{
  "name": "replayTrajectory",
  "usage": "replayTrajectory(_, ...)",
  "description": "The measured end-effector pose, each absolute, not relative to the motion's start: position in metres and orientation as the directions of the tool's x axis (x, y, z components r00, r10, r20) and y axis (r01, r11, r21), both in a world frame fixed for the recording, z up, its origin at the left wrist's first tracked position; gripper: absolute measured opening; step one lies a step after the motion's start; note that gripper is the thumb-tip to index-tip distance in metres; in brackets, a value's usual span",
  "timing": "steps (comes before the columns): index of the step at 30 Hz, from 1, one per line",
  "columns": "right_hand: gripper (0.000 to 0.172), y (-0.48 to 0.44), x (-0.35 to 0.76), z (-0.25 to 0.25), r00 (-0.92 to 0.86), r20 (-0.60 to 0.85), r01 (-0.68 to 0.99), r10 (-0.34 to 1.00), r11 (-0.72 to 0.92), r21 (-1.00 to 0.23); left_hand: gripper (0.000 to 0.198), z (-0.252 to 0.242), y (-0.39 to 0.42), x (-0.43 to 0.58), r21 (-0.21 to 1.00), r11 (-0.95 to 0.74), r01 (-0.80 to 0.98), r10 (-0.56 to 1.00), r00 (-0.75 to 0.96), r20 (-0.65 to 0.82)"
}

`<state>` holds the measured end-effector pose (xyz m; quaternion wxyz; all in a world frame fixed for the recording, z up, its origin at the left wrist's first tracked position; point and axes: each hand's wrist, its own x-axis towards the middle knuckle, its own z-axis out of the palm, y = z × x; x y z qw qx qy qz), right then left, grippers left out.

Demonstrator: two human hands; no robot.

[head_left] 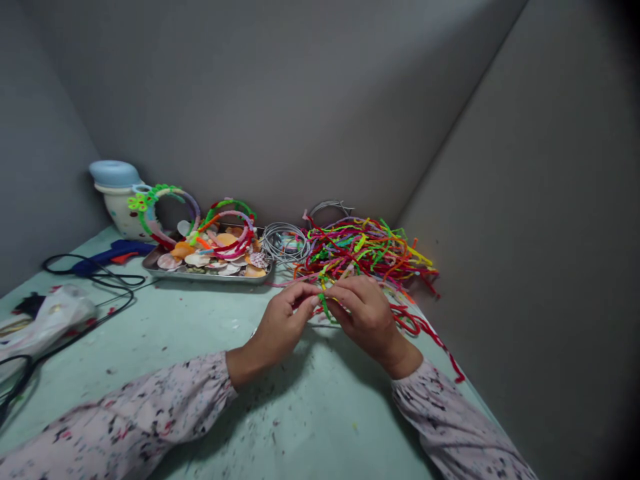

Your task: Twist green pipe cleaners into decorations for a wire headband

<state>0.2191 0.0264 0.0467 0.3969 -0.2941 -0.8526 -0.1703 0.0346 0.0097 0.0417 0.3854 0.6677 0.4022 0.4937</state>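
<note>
My left hand [283, 323] and my right hand [367, 315] meet above the pale green table [200, 347], fingertips pinched together on a green pipe cleaner [325, 308] that bends down between them. Both hands are closed on it. Just behind them lies a tangled heap of pipe cleaners [365, 250] in red, yellow, green and orange. A few red strands [420, 328] trail from the heap past my right wrist.
A metal tray [210, 275] holds seashells and wrapped headbands [233, 227]. Bare wire hoops [286, 241] lie beside it. At the left are a blue glue gun [107, 255] with a black cord [95, 277], a white jug [120, 200] and a plastic bag [53, 317]. Grey walls close in behind and right.
</note>
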Motion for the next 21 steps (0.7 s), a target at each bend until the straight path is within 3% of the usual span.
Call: replayTrajectory(21, 0.007, 0.0248, 0.2139, 0.0484, -0.46, 0.773, 0.61, 0.437, 0.788, -0.083, 0.013, 0.0405, 0.011, 0.0328, 0.843, -0.457, 0.282, 0.888, 0.194, 0.417)
